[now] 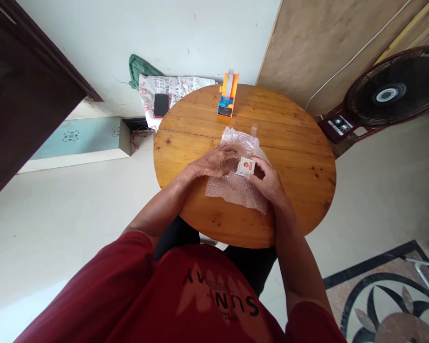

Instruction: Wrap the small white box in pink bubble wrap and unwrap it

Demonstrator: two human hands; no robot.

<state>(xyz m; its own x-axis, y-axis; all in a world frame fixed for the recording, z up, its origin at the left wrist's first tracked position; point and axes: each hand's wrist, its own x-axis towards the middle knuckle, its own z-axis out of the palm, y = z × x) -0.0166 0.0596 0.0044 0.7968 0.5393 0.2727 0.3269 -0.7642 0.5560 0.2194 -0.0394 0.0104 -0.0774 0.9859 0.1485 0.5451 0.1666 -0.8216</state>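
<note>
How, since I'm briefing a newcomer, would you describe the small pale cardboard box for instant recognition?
Start at the round brown wooden table, then its sheet of clear bubble wrap. The small pale cardboard box is over the wrap, between the left hand and the right hand. Its red round emblem sets it apart from the orange-and-blue plastic tape dispenser.

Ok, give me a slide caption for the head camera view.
Right hand holds a small box over bubble wrap on a round wooden table, left hand beside the box.

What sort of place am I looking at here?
Probably a room in a home, though it could be a small shop: there's a round wooden table, a fan and a dark door.
</note>
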